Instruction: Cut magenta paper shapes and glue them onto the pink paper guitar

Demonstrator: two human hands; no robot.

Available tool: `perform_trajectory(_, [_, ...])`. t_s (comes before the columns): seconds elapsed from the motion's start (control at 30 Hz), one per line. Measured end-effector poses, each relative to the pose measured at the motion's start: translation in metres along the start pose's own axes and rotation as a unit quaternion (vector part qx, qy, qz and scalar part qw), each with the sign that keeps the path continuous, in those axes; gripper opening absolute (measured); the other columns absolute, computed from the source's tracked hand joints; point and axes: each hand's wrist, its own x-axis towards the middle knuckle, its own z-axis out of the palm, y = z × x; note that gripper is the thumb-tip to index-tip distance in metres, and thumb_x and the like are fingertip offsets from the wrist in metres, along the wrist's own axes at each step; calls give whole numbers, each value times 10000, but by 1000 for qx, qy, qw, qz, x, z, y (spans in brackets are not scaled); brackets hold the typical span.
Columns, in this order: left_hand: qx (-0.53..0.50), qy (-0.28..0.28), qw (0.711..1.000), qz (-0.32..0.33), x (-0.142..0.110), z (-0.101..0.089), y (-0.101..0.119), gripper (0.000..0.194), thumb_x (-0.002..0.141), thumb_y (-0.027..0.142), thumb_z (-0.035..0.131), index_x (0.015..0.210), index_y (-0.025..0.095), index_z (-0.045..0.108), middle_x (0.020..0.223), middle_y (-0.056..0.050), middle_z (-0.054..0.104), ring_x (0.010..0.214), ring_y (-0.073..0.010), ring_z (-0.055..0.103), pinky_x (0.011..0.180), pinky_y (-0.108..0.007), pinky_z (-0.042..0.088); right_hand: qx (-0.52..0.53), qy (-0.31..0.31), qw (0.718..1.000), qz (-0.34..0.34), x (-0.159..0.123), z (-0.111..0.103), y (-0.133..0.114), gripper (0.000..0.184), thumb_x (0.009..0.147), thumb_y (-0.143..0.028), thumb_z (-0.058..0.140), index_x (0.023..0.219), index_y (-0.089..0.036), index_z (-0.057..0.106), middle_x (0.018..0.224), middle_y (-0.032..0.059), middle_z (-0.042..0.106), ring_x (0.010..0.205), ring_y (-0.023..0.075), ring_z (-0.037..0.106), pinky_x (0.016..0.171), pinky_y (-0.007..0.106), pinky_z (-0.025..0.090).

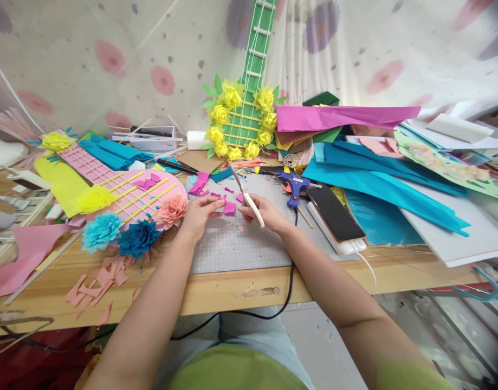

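My left hand (pixel 200 215) is closed in a pinch at a small twisted piece of magenta crepe paper (pixel 229 208), which sticks out past the fingertips. In my right hand (pixel 267 214) is a pair of scissors (pixel 251 205) with white handles, the blades pointing up and away from me. Several small magenta scraps lie on the grey cutting mat (pixel 224 260) just beyond both hands, and a larger magenta strip (pixel 199 183) is behind the left one. Left of that hand lies a pink paper guitar (pixel 129 189) with crepe-paper flowers.
A green paper guitar (pixel 254 70) ringed with yellow flowers leans at the back. Right of the mat are a blue glue gun (pixel 294 187), a phone (pixel 336 212) and blue crepe paper (pixel 387 179). A black cord (pixel 291 281) hangs over the table's front edge. Peach scraps (pixel 98 281) lie front left.
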Motion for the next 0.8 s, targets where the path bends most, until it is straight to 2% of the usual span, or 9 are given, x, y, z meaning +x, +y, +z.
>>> perform_trajectory(0.1, [-21, -15, 1000, -17, -1, 8, -6, 246, 441, 278, 777, 605, 144, 651, 643, 1, 622, 581, -115, 561, 534, -252, 475, 72, 37, 996, -28, 2, 11, -3, 405, 593, -410, 684, 777, -185, 401, 669, -33, 512, 593, 98, 517, 560, 242, 403])
perform_trajectory(0.2, [-31, -28, 999, -25, -2, 12, -10, 237, 447, 273, 776, 610, 149, 657, 626, 9, 611, 560, -95, 548, 522, -220, 458, 119, 66, 990, -47, 6, 19, 0, 417, 562, -367, 713, 777, -188, 404, 714, -32, 521, 652, 101, 540, 622, 255, 433])
perform_trajectory(0.33, [-30, -16, 999, -25, 0, 13, -13, 225, 455, 266, 772, 615, 149, 665, 669, 7, 609, 560, -86, 546, 487, -195, 431, 163, 93, 981, -39, 12, 23, 5, 449, 540, -374, 718, 784, -195, 385, 678, -46, 527, 605, 99, 546, 617, 272, 445])
perform_trajectory(0.57, [-27, -19, 999, -41, -2, 13, -13, 235, 476, 260, 763, 659, 145, 671, 683, -6, 624, 592, -93, 557, 500, -190, 435, 177, 113, 977, -27, 14, 22, 4, 462, 507, -373, 731, 752, -196, 381, 613, -58, 526, 557, 96, 535, 589, 274, 439])
perform_trajectory(0.7, [-50, -59, 995, -60, -2, 9, -9, 226, 579, 321, 703, 723, 151, 670, 741, -35, 642, 668, -122, 579, 536, -208, 460, 225, 95, 970, 0, 11, 19, -1, 419, 503, -320, 741, 731, -188, 415, 586, -58, 521, 536, 94, 533, 557, 260, 434])
perform_trajectory(0.8, [-63, -105, 992, -30, -1, 4, -7, 267, 642, 346, 649, 835, 163, 671, 866, -59, 639, 747, -140, 574, 551, -220, 462, 298, 30, 953, 47, 8, 14, -4, 391, 505, -264, 742, 748, -179, 448, 569, -52, 533, 527, 94, 535, 534, 247, 431])
